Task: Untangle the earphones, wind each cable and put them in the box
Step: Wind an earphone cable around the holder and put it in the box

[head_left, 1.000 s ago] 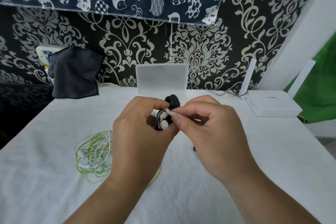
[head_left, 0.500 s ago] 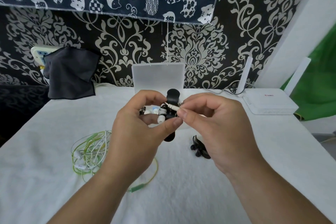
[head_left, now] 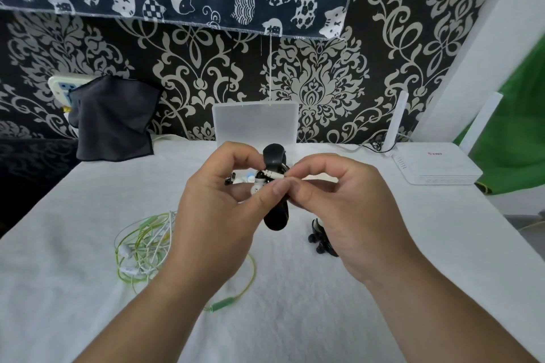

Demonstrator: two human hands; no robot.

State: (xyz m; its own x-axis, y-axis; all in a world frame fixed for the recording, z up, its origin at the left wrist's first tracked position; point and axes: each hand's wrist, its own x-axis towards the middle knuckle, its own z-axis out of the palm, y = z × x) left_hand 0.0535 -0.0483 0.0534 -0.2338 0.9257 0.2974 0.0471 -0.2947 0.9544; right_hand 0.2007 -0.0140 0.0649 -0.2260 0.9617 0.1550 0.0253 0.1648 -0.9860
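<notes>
My left hand (head_left: 218,209) grips a small wound bundle of white earphones (head_left: 259,184) with a black strap (head_left: 275,215) around it, held above the table. At the bundle's right side, my right hand (head_left: 345,212) pinches the white plug end (head_left: 275,173). A tangle of green and white earphone cable (head_left: 141,247) lies on the white cloth to the left, its green plug (head_left: 221,303) trailing toward me. The translucent box (head_left: 255,122) stands open at the back, behind my hands. Black earphone pieces (head_left: 320,237) lie under my right hand.
A white router (head_left: 436,166) with antennas sits at the back right. A dark grey cloth (head_left: 113,121) hangs over a wall socket at the back left. The white table cloth (head_left: 295,303) covers the table; a green cloth (head_left: 516,127) is at the far right.
Both hands have risen slightly with the bundle. The black strap now shows above and below my left fingers, and the black pieces under my right hand have come into view.
</notes>
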